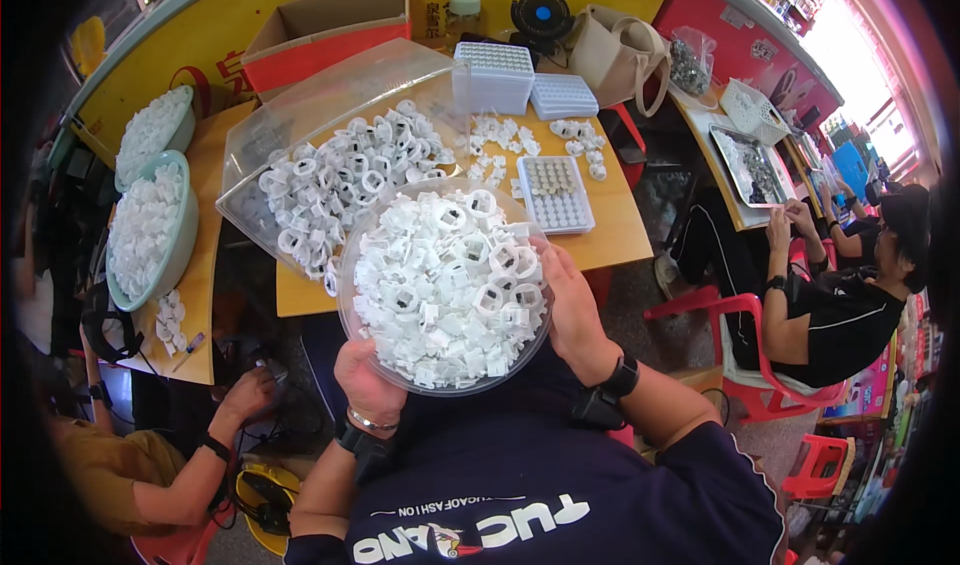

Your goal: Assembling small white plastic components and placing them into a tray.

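A round clear plastic bowl (470,390), heaped with small white plastic parts (440,285), is held in front of my body at the table's near edge. My left hand (370,380) grips its lower left rim. Against its right side my right hand (573,305) is closed, fingers along the wall. Several ring-shaped parts lie on top of the heap. Just beyond the bowl, a clear plastic bin (335,83) lies tilted on the wooden table (625,230), with white ring-shaped parts (350,170) spread in it. To its right sits a white tray (570,223) partly filled with round pieces.
Stacked white trays (492,90), a black fan (541,13), a beige bag (610,50) and a red-sided cardboard box (335,50) stand at the back. Green basins (180,255) of white parts are at left. Co-workers sit on both sides; a red chair (735,350) is at right.
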`<state>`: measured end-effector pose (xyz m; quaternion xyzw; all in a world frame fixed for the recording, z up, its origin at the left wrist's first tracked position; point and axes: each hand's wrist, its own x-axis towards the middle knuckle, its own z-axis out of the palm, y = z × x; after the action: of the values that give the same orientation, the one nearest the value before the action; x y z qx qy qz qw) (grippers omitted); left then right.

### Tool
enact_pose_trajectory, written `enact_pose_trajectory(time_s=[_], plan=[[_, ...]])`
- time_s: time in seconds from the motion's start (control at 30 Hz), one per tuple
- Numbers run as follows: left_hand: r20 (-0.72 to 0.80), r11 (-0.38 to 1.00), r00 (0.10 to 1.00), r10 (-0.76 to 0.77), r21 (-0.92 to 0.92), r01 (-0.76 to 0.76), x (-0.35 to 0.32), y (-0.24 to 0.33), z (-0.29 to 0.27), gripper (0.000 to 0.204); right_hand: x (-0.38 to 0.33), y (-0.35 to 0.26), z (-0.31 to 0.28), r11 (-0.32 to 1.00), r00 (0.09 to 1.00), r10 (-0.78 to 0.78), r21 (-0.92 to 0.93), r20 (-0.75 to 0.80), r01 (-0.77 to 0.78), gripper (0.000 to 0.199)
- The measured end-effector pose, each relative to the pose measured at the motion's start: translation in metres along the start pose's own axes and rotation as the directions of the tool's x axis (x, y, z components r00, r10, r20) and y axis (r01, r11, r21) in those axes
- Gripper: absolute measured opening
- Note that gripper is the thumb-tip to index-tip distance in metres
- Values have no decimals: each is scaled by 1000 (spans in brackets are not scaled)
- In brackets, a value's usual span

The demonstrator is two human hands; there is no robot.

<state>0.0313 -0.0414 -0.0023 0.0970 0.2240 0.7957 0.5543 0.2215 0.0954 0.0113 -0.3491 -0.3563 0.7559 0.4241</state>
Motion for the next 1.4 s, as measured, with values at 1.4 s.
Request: enact_pose_trajectory(time_s=[1.4], plan=[[249,823,784,-568,173,541,60,-112,91,80,-49,-124,-151,947,924,-265,-257,-275,195,32]])
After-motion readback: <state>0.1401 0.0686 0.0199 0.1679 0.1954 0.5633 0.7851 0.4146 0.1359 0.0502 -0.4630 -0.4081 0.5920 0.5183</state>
